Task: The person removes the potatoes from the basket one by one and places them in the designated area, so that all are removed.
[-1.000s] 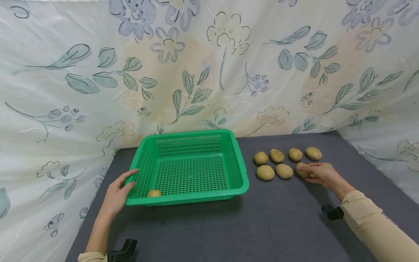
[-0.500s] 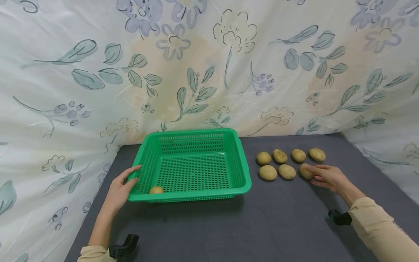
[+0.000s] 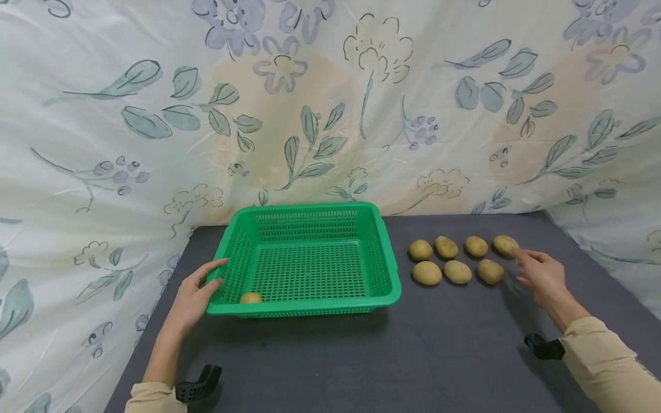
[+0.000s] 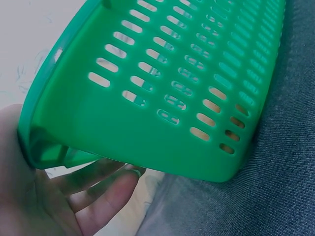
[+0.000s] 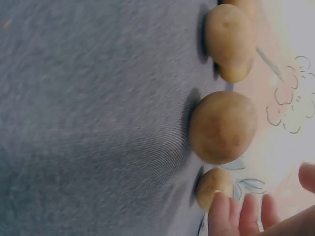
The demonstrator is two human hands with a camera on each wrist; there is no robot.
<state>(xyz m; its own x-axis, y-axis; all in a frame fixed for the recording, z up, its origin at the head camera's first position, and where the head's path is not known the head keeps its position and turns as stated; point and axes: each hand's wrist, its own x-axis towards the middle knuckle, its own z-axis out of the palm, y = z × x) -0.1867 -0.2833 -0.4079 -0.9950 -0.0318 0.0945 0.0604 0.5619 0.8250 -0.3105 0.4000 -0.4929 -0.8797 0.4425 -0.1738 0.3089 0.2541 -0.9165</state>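
Observation:
A green slotted plastic basket (image 3: 310, 269) sits on the dark cloth, and one potato (image 3: 251, 297) lies inside at its near left corner. My left hand (image 3: 192, 298) grips the basket's left rim; in the left wrist view the fingers (image 4: 115, 194) curl beneath that rim. To the right of the basket, several potatoes lie in two rows. My right hand (image 3: 542, 278) is beside the right end of these rows, thumb and fingers apart with nothing between them. Its fingertips are close to the back-right potato (image 3: 504, 245); whether they touch cannot be told. Nearest in the front row is another potato (image 3: 490, 272).
A dark grey cloth (image 3: 330, 361) covers the table. Behind it and along both sides hangs a pale curtain (image 3: 320, 115) printed with flowers and leaves. Each wrist carries a black camera mount (image 3: 198, 384).
My right hand has let go of the front-row right-end potato and moved away toward the back right. The left hand stays on the basket rim. The head view has shifted slightly.

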